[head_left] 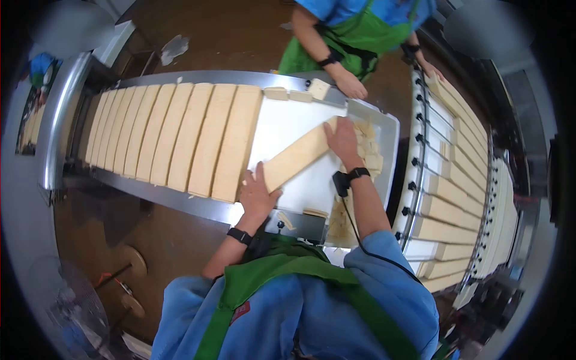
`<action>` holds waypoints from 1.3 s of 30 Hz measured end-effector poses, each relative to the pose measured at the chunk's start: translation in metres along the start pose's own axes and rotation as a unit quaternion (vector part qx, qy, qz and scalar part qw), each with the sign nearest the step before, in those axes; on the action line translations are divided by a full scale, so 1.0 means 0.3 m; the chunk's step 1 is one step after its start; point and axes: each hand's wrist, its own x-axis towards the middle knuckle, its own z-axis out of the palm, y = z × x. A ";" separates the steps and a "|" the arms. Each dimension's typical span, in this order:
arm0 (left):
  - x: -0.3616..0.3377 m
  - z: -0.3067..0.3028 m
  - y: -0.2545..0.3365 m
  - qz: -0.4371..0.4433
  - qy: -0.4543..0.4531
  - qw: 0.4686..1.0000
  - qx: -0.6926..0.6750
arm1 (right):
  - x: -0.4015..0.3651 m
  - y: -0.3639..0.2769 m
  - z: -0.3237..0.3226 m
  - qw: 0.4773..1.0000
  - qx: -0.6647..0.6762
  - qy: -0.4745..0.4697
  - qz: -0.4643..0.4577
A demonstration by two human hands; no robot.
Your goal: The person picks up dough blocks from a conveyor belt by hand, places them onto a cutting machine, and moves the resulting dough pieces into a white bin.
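A long, flat, pale beige slab (pixel 303 154) lies slantwise over the white work surface (pixel 282 123). At its near-left end is my left hand (pixel 258 197), thumb and fingers set around that end. My right hand (pixel 345 143) grips the far-right end, fingers over its edge. Just left of my left hand, a row of similar beige slabs (pixel 195 141) lies side by side on the metal-edged conveyor (pixel 135 183). Under my right forearm stands a white bin (pixel 393 141) containing broken beige pieces (pixel 373 159).
Across the table stands a co-worker in a green apron (pixel 360 39), one hand (pixel 351 84) near the bin. To the right, a second conveyor (pixel 411 162) with black knobs carries more slabs (pixel 447 207). Small offcuts (pixel 318 89) lie along the far table edge.
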 end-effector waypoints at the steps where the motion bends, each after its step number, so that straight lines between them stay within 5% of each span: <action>1: 0.005 0.010 0.004 -0.015 -0.015 1.000 0.014 | -0.012 -0.022 -0.010 1.000 0.018 -0.010 0.020; 6: -0.040 0.019 0.033 0.002 0.062 0.998 -0.016 | -0.136 -0.059 -0.058 0.982 0.165 0.035 0.087; 7: -0.057 0.033 0.041 0.010 0.079 0.997 -0.017 | -0.179 -0.041 -0.036 0.977 0.163 0.111 0.076; 12: -0.122 0.086 0.099 0.175 0.176 0.968 -0.046 | -0.446 0.000 -0.272 0.947 0.167 0.225 0.155; 16: -0.191 0.147 0.344 0.292 0.118 0.937 -0.149 | -0.665 0.198 -0.490 0.901 0.104 0.365 0.212; 23: -0.496 0.222 0.857 0.471 -0.104 0.874 -0.060 | -1.102 0.661 -0.851 0.798 0.038 0.507 0.323; 27: -0.657 0.275 1.025 0.481 -0.271 0.833 -0.038 | -1.318 0.940 -0.852 0.796 0.013 0.421 0.434; 30: -0.687 0.372 1.087 0.508 -0.274 0.815 -0.054 | -1.374 1.060 -0.864 0.849 -0.072 0.193 0.486; 32: -0.665 0.428 1.142 0.458 -0.316 0.829 -0.061 | -1.348 1.045 -0.917 0.827 -0.129 0.047 0.545; 35: -0.620 0.527 1.179 0.419 -0.333 0.841 -0.076 | -1.342 0.991 -0.949 0.810 -0.262 0.046 0.522; 39: -0.622 0.588 1.180 0.393 -0.321 0.849 -0.148 | -1.346 0.850 -0.856 0.861 -0.227 0.128 0.437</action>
